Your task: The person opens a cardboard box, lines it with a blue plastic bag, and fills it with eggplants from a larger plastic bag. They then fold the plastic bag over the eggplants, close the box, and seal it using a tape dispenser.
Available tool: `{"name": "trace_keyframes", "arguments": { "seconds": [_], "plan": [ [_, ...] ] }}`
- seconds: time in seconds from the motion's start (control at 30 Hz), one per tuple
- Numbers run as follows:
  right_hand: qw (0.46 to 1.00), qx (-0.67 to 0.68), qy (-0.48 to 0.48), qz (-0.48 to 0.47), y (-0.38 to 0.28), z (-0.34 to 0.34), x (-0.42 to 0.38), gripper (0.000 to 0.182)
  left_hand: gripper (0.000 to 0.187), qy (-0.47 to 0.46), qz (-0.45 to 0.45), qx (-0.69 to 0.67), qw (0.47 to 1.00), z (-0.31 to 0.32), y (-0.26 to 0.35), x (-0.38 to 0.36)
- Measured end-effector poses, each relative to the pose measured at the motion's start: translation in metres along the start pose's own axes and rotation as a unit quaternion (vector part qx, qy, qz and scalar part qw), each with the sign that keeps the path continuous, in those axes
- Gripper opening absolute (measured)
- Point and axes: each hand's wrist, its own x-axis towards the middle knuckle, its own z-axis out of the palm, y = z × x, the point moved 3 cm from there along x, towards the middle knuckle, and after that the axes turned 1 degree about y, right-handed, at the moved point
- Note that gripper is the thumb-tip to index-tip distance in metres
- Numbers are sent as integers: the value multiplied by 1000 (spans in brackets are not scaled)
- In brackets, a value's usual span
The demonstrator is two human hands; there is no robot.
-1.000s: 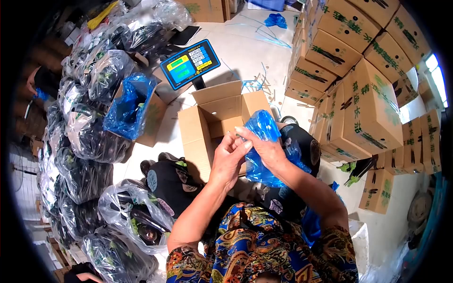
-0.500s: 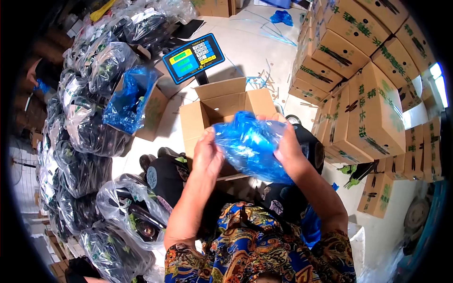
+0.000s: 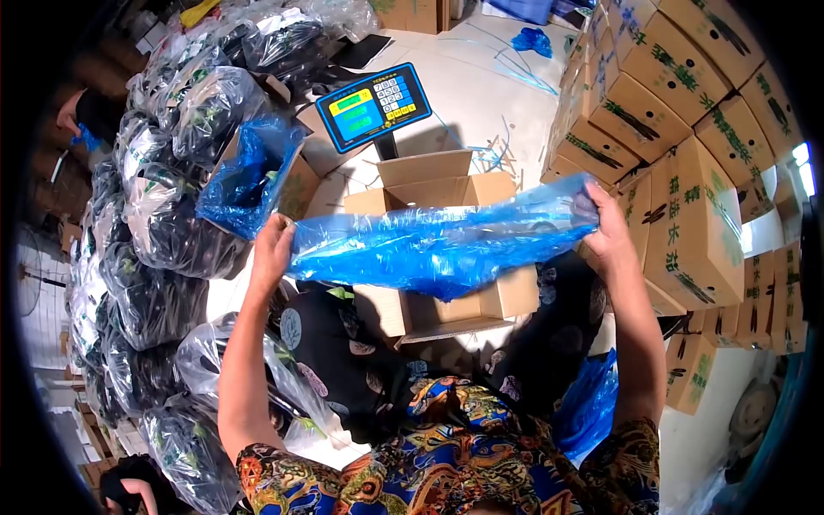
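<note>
A translucent blue plastic bag (image 3: 438, 249) is stretched wide between my two hands. My left hand (image 3: 273, 249) grips its left end, and my right hand (image 3: 608, 225) grips the raised right end, fingers closed on the film. Beneath the bag stands an open cardboard box (image 3: 378, 305), its flaps spread outward; the bag hides part of its inside. Just behind the box is a scale display (image 3: 373, 107) with lit green readouts and a keypad.
Clear bags of dark eggplants (image 3: 184, 215) are piled at the left. A box lined with blue plastic (image 3: 245, 184) stands near them. Printed cartons (image 3: 687, 223) are stacked at the right. More blue plastic (image 3: 592, 403) lies by the right leg. A person's arm (image 3: 137, 491) shows at lower left.
My hands have moved far apart, left and right, pulling the bunched blue bag out into a wide band. The view has shifted slightly.
</note>
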Motion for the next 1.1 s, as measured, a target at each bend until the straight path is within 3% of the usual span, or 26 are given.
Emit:
{"name": "trace_keyframes", "arguments": {
  "seconds": [0.03, 0.07, 0.1, 0.17, 0.27, 0.3, 0.33, 0.57, 0.67, 0.8, 0.87, 1.0, 1.1],
  "plan": [
    [1000, -5, -24, -1, -5, -5, 4, 11, 12, -4, -43, -5, 999, 7, -8, -3],
    [998, -30, 53, 3, -9, -17, 6, 12, 12, 16, -45, 10, 999, 10, -14, -6],
    [995, -70, 64, -17, -18, -15, 3, 13, 12, 36, -48, 25, 998, 14, -16, -8],
    [971, -113, 195, -74, -22, 15, -1, 22, 11, 85, -39, 52, 994, 17, -31, -4],
    [977, -158, 141, -39, -24, -10, 13, 28, 10, 119, -87, 10, 989, 21, -40, 9],
    [977, -168, 132, -27, -23, -2, 17, 28, 11, 148, -39, 17, 988, 22, -39, 17],
    [973, -190, 130, -25, -25, 5, 21, 29, 11, 156, -53, 6, 986, 22, -42, 25],
    [956, -229, 169, -71, -21, 42, 85, 35, 15, 173, -107, 24, 979, 41, -73, 72],
    [944, -288, 157, -29, -6, -5, 127, 37, 16, 177, -101, 45, 978, 60, -102, 86],
    [919, -347, 185, -43, 8, -8, 152, 41, 17, 165, -125, 52, 977, 87, -137, 101],
    [921, -339, 191, -26, 10, -15, 161, 42, 18, 152, -152, 42, 976, 103, -136, 106],
    [956, -225, 180, -49, -11, 4, 171, 39, 16, 213, -108, -74, 968, 104, -149, 124],
    [961, -173, 184, -109, -41, 31, 160, 33, 16, 232, -182, -122, 948, 84, -138, 123]
  ]
}}
